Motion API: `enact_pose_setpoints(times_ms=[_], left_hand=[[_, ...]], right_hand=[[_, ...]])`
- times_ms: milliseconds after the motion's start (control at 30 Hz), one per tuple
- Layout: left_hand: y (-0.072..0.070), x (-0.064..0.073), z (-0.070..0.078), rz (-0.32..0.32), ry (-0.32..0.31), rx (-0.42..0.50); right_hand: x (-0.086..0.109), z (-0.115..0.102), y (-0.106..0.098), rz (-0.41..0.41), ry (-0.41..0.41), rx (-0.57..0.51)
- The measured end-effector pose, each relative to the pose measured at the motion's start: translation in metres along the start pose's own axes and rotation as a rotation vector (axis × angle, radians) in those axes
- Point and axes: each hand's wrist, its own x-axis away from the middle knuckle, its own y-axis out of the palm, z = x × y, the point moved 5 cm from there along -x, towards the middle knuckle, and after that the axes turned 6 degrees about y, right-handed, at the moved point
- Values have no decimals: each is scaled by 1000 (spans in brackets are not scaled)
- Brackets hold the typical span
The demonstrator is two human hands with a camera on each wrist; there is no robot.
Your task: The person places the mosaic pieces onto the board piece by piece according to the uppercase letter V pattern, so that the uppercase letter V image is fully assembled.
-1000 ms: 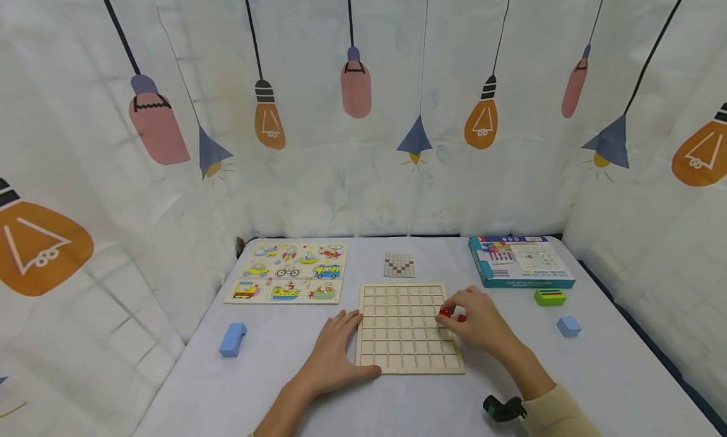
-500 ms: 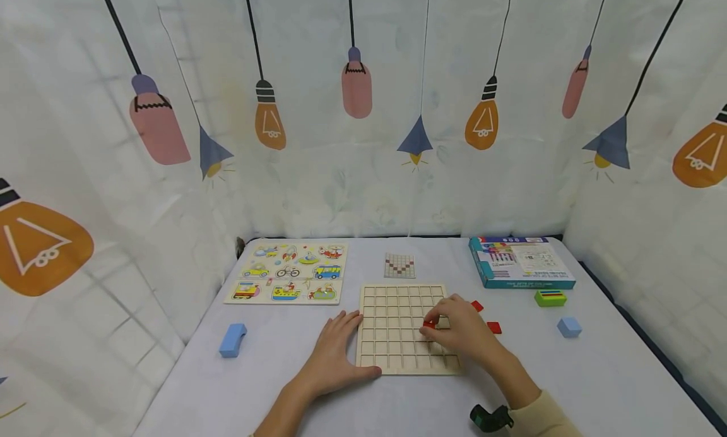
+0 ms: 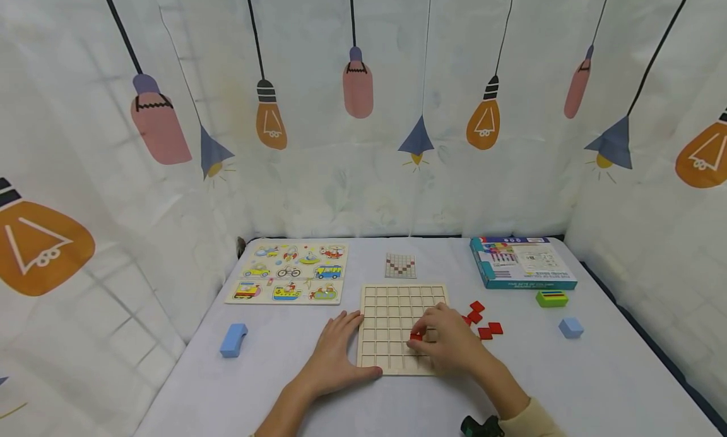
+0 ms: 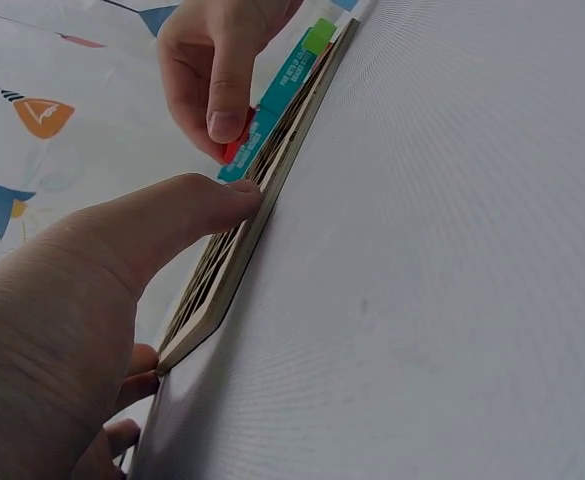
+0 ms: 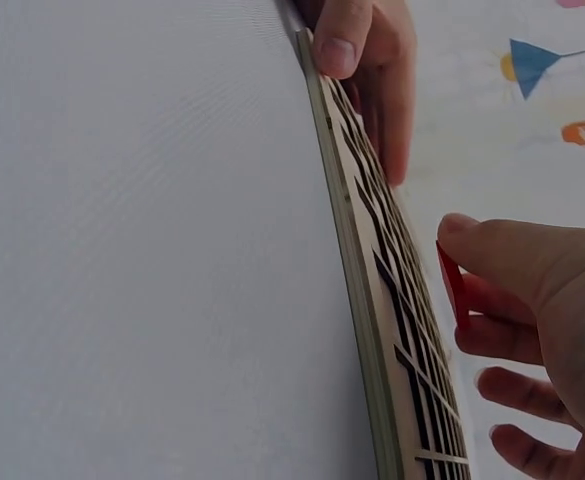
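Observation:
A wooden grid board [image 3: 387, 309] lies in front of me. My left hand [image 3: 339, 348] rests at its near left corner with spread fingers. The thumb [image 4: 207, 205] lies on the near edge and the other fingers touch the left side. My right hand [image 3: 452, 341] is over the board's right half and pinches a small red square tile [image 5: 452, 285] between thumb and fingers. In the right wrist view this tile is tilted on edge, apart from the grid. Several loose red tiles [image 3: 485, 333] lie on the table just right of the board, partly hidden by the right hand.
A small pattern card [image 3: 400, 266] lies beyond the board. Back left is a vehicle picture board [image 3: 289, 273], back right a teal box [image 3: 522, 263]. A green block [image 3: 551, 299] and a blue block [image 3: 570, 328] are at the right, a blue arch block [image 3: 233, 340] at the left.
My right hand has moved left and nearer over the board, pinching the red tile. More loose red tiles show on the table at the right. My left hand has stayed in place.

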Motion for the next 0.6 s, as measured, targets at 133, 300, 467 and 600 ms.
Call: enact_pose_setpoints(times_ms=[133, 300, 467, 600], left_hand=[[0, 0, 0, -1, -4, 3], [0, 0, 1, -3, -10, 2], [0, 0, 2, -8, -14, 3], [0, 0, 2, -12, -18, 8]], right_hand=[[0, -4, 5, -2, -48, 16], [-2, -6, 12, -11, -70, 47], [-3, -6, 16, -6, -90, 84], [-4, -6, 18, -11, -84, 90]])
